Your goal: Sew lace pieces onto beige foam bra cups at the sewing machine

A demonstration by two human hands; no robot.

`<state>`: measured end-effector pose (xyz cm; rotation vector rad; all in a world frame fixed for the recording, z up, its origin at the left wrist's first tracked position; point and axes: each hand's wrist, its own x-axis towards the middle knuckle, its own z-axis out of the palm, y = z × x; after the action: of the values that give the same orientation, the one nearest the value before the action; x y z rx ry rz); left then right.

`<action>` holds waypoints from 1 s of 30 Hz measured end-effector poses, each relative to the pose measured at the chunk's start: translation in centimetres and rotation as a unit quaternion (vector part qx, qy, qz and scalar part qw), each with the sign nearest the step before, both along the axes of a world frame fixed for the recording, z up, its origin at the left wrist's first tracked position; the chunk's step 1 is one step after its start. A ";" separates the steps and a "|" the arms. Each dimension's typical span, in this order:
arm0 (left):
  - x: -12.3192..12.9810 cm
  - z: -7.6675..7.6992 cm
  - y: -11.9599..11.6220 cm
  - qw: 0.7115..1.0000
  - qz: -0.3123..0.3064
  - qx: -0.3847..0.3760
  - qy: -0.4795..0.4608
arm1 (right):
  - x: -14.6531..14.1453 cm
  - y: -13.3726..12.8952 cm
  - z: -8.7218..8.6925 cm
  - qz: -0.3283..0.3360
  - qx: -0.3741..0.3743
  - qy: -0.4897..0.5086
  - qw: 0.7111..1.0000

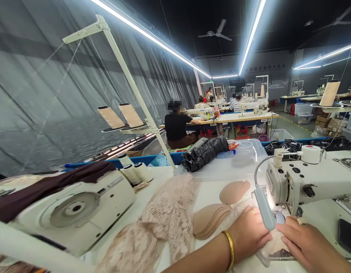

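Observation:
A white sewing machine (303, 178) stands at the right, and a piece of pale beige fabric (273, 244) lies under its needle area. My left hand (247, 231), with a gold bangle and a ring, is bent over the fabric's left side. Its fingertips are partly hidden behind the grey lamp (264, 208). From the right, my right hand (306, 239) grips the fabric's edge with curled fingers near the presser foot. Beige lace (166, 216) spreads over the table to the left. Beside my left hand lie stacked beige bra cups (211, 220) and another cup pile (233, 191).
A second machine (78, 208) with dark cloth on it stands at the left, by a thread stand (130, 72). A black plastic-wrapped bundle (205, 153) rests on a clear plastic lid (243, 159). A phone (348, 233) lies far right. A person in black (177, 127) sits ahead.

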<state>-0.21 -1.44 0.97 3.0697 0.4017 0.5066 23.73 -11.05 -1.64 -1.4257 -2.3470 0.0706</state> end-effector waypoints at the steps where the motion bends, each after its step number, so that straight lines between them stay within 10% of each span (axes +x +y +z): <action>1: 0.1 0.2 0.4 1.000 -0.006 -0.001 0.006 | 0.1 0.1 0.0 -0.003 -0.008 -0.003 1.000; 30: 0.3 0.7 2.3 0.998 0.009 0.054 0.032 | 1.1 0.5 -2.0 0.001 0.031 -0.006 1.000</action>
<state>0.13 0.85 1.69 3.1967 0.4157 0.4452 24.87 -10.51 -3.65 -1.3977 -2.3408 -0.0098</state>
